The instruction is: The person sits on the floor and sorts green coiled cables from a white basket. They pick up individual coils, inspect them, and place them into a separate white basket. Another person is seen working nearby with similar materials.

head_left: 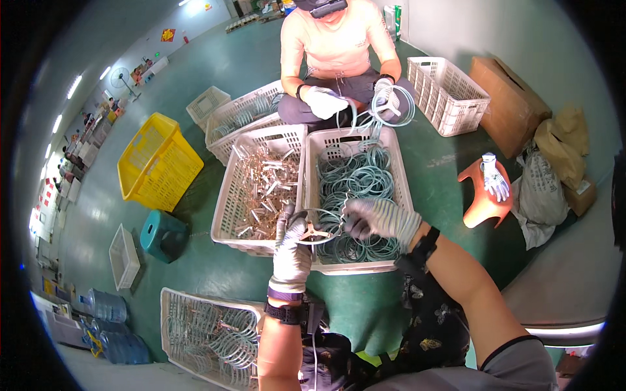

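My gloved left hand (291, 251) closes on a pale blue-green ring (318, 210) with a copper-coloured three-armed piece (315, 232) inside it. By the ring's right side, the fingers of my gloved right hand (378, 218) are bent together beside a small silvery wire; exactly what they pinch is hidden. The ring is above the inner edges of two white crates. The left crate (225, 195) is filled with copper-coloured and silvery metal pieces (264, 186). Many loose blue-green rings (365, 182) fill the right crate (358, 267).
A co-worker (336, 45) sits opposite with gloved hands on several rings. A lower-left crate (166, 326) contains ring pieces. Around us stand a yellow basket (160, 163), a teal stool (160, 234), an orange stool (482, 195) with gloves on it, a white crate (447, 104) and a cardboard box (508, 98).
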Demonstrator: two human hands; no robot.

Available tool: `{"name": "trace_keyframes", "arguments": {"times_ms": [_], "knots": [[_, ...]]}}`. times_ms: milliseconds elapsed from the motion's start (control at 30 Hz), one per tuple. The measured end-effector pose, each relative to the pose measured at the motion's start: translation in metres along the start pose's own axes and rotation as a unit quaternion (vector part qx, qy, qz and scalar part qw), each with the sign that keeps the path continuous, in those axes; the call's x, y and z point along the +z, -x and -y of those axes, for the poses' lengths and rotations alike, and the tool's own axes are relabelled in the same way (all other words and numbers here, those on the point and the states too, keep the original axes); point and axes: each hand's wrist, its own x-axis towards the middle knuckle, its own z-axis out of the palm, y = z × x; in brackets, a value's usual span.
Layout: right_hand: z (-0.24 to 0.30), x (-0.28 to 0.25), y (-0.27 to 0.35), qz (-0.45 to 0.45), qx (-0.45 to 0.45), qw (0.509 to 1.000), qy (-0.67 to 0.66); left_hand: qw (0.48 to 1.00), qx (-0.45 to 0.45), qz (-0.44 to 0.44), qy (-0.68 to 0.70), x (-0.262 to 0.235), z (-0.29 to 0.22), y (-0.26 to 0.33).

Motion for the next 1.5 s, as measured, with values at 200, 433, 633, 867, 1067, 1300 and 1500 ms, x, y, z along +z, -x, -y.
{"name": "trace_keyframes", "arguments": {"times_ms": [200, 433, 633, 867, 1067, 1300, 1500], "knots": [[-0.063, -0.105, -0.061, -0.108, -0.051, 0.746, 0.655, 0.999, 0.0, -0.027, 0.042, 0.006, -0.004, 0.0], [-0.136, -0.093, -0.083, -0.08, 0.04, 0.551, 0.83, 0.998, -0.02, -0.015, 0.064, -0.002, -0.009, -0.001], [-0.14, -0.109, -0.099, -0.073, 0.044, 0.574, 0.815, 0.997, -0.02, -0.009, 0.073, -0.01, -0.015, -0.003], [-0.097, -0.112, -0.081, -0.08, -0.08, 0.845, 0.523, 0.997, -0.023, -0.018, 0.073, -0.002, -0.013, -0.004], [-0.045, -0.055, -0.018, -0.021, -0.209, 0.921, 0.328, 0.976, -0.169, 0.024, 0.133, 0.001, -0.003, -0.008], [-0.031, -0.049, 0.005, 0.006, -0.179, 0.904, 0.389, 0.957, -0.218, 0.076, 0.178, 0.032, 0.021, -0.008], [-0.002, -0.045, 0.028, -0.083, -0.189, 0.959, 0.193, 0.971, -0.161, 0.048, 0.172, 0.029, 0.03, -0.022]]}}
